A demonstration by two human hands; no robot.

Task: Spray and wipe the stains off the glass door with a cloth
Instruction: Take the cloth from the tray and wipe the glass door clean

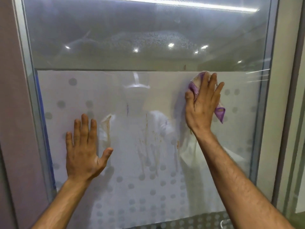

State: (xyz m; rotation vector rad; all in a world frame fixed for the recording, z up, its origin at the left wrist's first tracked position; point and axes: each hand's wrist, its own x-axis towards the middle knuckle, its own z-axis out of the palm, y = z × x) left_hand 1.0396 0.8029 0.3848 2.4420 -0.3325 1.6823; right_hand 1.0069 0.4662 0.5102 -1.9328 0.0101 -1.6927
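Note:
The glass door [132, 55] fills the view, clear above and frosted with grey dots below. Brown streaky stains [146, 129] run down the frosted middle, with spray droplets [148, 40] on the upper clear pane. My right hand [203, 106] presses a purple and white cloth [195, 83] flat against the glass at the upper right of the frosted band. My left hand [84, 149] lies flat on the glass at the lower left, fingers spread, holding nothing. No spray bottle is in view.
A metal door frame [28, 80] runs down the left side beside a mauve wall [9, 113]. Another frame post [267, 113] stands on the right. A metal handle part [225, 223] shows at the bottom right. A person's reflection shows in the glass.

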